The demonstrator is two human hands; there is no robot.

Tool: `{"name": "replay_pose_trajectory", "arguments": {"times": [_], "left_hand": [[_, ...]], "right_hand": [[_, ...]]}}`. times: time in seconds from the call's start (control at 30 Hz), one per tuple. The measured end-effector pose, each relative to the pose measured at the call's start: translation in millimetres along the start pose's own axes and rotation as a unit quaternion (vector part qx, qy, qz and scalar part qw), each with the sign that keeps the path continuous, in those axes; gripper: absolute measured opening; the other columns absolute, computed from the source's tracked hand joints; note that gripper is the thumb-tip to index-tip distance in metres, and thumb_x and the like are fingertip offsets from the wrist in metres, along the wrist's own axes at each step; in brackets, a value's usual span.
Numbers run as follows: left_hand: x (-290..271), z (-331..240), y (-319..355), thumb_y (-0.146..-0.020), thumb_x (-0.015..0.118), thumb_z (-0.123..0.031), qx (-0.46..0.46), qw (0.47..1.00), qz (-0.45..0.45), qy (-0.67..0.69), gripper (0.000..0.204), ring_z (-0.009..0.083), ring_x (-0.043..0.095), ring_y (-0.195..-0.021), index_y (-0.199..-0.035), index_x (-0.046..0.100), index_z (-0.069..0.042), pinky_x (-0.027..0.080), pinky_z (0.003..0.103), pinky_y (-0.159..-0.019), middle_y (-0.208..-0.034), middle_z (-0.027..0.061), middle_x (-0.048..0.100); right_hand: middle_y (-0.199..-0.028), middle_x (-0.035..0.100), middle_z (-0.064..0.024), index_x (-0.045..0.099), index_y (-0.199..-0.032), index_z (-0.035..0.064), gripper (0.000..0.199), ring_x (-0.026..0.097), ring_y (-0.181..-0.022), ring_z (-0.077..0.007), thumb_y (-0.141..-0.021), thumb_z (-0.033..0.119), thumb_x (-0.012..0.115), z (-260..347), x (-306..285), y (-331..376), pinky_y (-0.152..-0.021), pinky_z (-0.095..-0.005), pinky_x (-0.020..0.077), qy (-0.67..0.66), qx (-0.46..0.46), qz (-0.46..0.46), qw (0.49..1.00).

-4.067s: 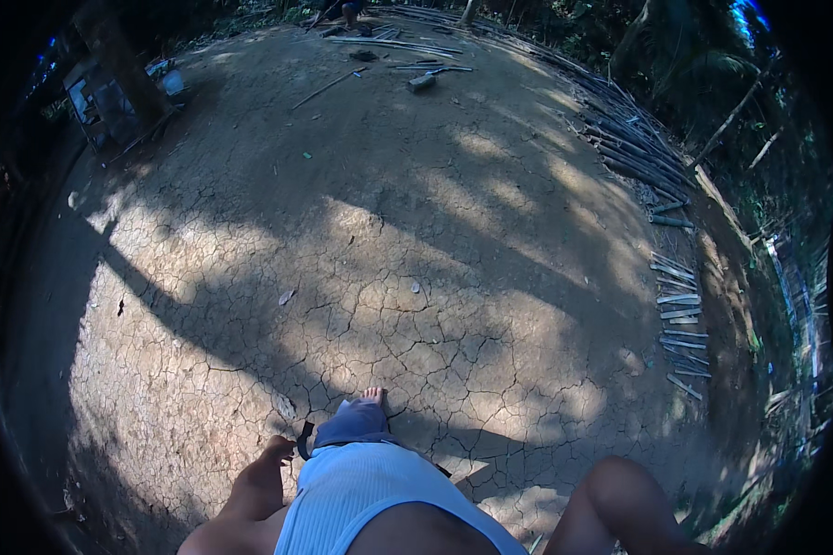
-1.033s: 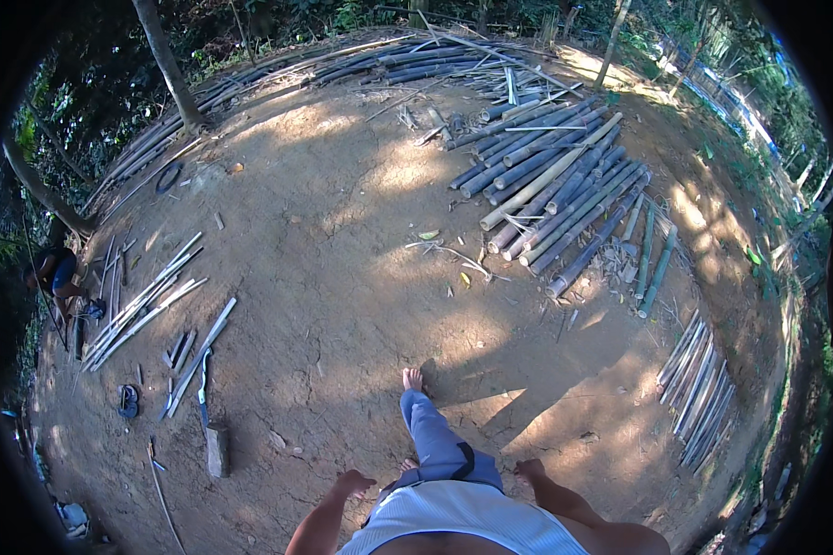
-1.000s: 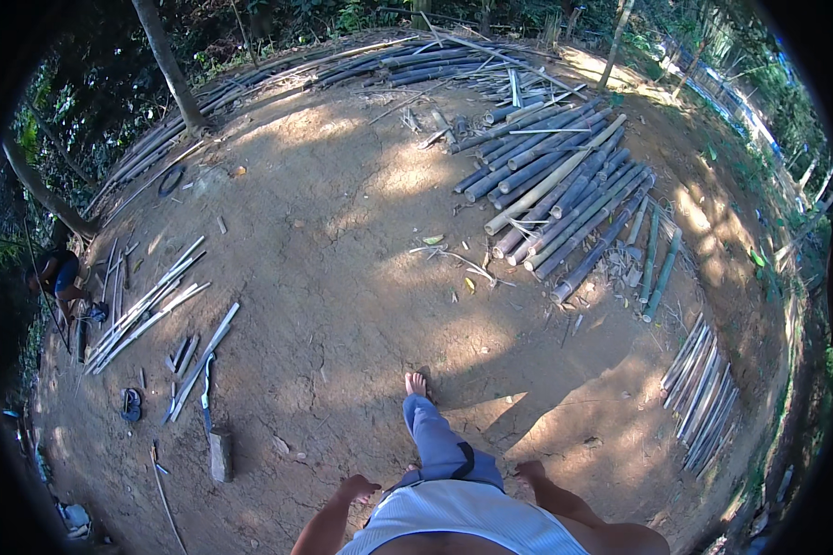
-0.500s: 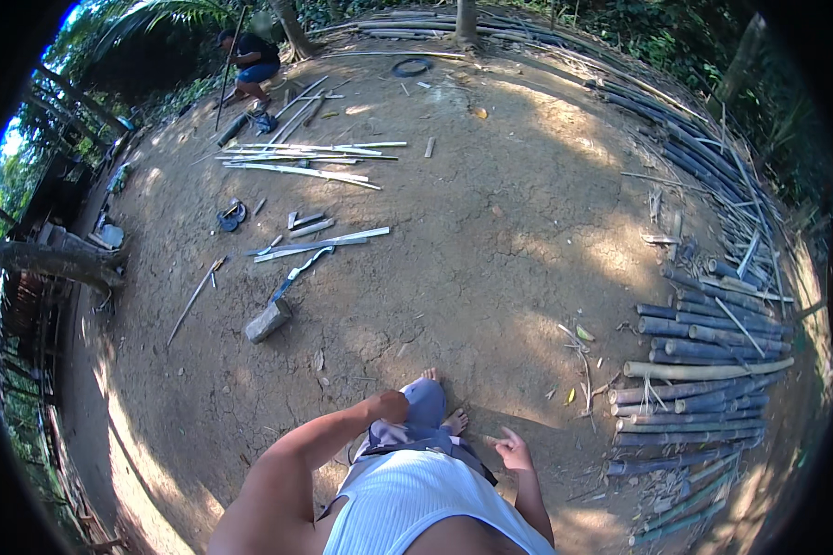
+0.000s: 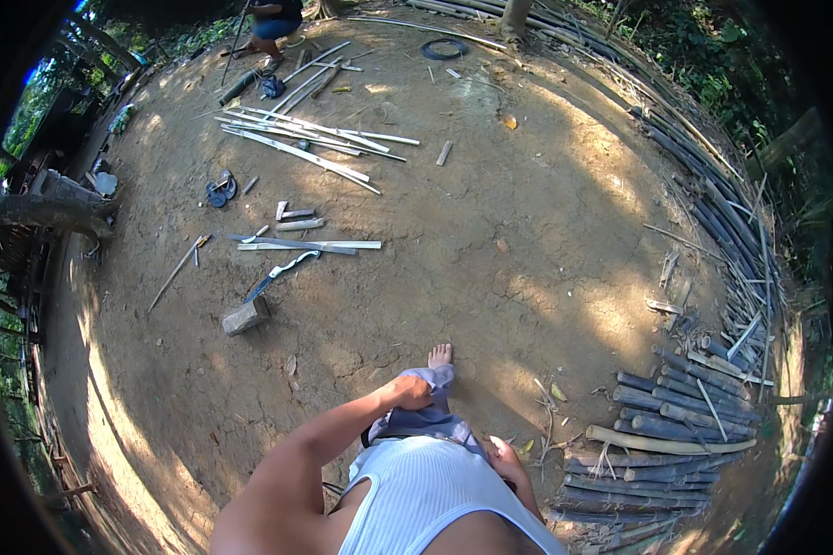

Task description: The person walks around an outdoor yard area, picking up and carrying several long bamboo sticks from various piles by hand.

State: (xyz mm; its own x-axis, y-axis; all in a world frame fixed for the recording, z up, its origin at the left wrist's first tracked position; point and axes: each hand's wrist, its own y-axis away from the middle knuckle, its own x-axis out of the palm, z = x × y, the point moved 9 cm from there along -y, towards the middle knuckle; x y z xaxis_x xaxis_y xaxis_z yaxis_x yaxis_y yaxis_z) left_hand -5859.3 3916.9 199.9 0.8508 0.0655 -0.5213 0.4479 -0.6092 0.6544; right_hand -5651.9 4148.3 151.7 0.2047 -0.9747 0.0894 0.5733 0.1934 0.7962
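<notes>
My left hand (image 5: 412, 391) is closed in front of my grey trouser leg (image 5: 442, 377); whether it grips cloth or something else is hidden. Beside my right hip is my right hand (image 5: 506, 460), its fingers loosely bent and partly apart, with nothing visible in it. One bare foot (image 5: 441, 355) shows ahead of the trousers. On the ground at front left, a slim curved blue-and-white tool (image 5: 285, 269) rests against a wooden block (image 5: 244, 317). Just beyond lie a pale split strip (image 5: 366, 245), a dark flat strip (image 5: 342, 250) and a small L-shaped tool (image 5: 285, 212).
Split bamboo strips (image 5: 319, 143) lie at far left, near a crouching person (image 5: 273, 26). Dark sandals (image 5: 220, 189) and a thin stick (image 5: 174, 275) lie left. Cut bamboo poles (image 5: 648, 481) are stacked at right. A dark coil (image 5: 444, 48) lies far back.
My view has shifted forward, so the bamboo stack appears lower. My right hand has drawn in against my hip. The left hand stays closed at the trouser leg.
</notes>
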Motion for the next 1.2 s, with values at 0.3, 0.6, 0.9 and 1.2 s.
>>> {"name": "replay_pose_trajectory", "arguments": {"times": [0.3, 0.6, 0.9, 1.2], "left_hand": [[-49.8, -1.9, -74.1, -0.091, 0.052, -0.042, -0.034, 0.984, 0.148, 0.098, 0.047, 0.0341, 0.065, -0.109, -0.115, 0.069, -0.006, 0.05, 0.042, -0.093, -0.117, 0.0211, 0.067], [-74.5, -15.7, -232.9, -0.086, 0.06, -0.027, 0.049, 0.962, 0.257, -0.076, 0.031, 0.0365, 0.065, -0.11, -0.11, 0.072, -0.011, 0.051, 0.042, -0.093, -0.114, 0.019, 0.069], [-234.7, -97.9, -436.8, -0.093, 0.052, -0.037, 0.055, 0.981, 0.085, -0.164, 0.038, 0.0437, 0.063, -0.107, -0.109, 0.067, -0.006, 0.05, 0.049, -0.091, -0.111, 0.0259, 0.066], [-383.8, -345.0, -569.5, -0.094, 0.052, -0.044, 0.131, 0.938, 0.156, -0.282, 0.049, 0.0417, 0.064, -0.105, -0.113, 0.065, 0.0, 0.05, 0.048, -0.091, -0.107, 0.0265, 0.066]], "right_hand": [[-0.086, 0.062, -0.003, 0.04, -0.15, 0.0123, 0.071, 0.057, -0.074, -0.0105, -0.084, 0.007, 0.067, 108.9, -126.1, 4.2, -0.065, -0.0253, 0.0454, 0.019, -0.027, -0.061, 0.998], [-0.094, 0.07, -0.0108, 0.058, -0.133, 0.0252, 0.06, 0.068, -0.088, -0.0304, -0.074, 0.015, 0.063, 199.8, -240.6, -49.3, -0.075, -0.0386, 0.0525, 0.206, -0.057, -0.227, 0.95], [-0.113, 0.069, -0.0202, 0.067, -0.117, 0.0025, 0.039, 0.066, -0.105, -0.0351, -0.085, 0.024, 0.063, 279.4, -398.8, -95.8, -0.088, -0.0421, 0.0513, 0.3, -0.124, -0.119, 0.938], [-0.074, 0.069, -0.0188, 0.07, -0.077, 0.0005, 0.043, 0.069, -0.072, -0.0322, -0.086, 0.04, 0.059, 197.5, -542.8, -167.6, -0.068, -0.0439, 0.0521, 0.05, -0.074, -0.303, 0.949]]}}
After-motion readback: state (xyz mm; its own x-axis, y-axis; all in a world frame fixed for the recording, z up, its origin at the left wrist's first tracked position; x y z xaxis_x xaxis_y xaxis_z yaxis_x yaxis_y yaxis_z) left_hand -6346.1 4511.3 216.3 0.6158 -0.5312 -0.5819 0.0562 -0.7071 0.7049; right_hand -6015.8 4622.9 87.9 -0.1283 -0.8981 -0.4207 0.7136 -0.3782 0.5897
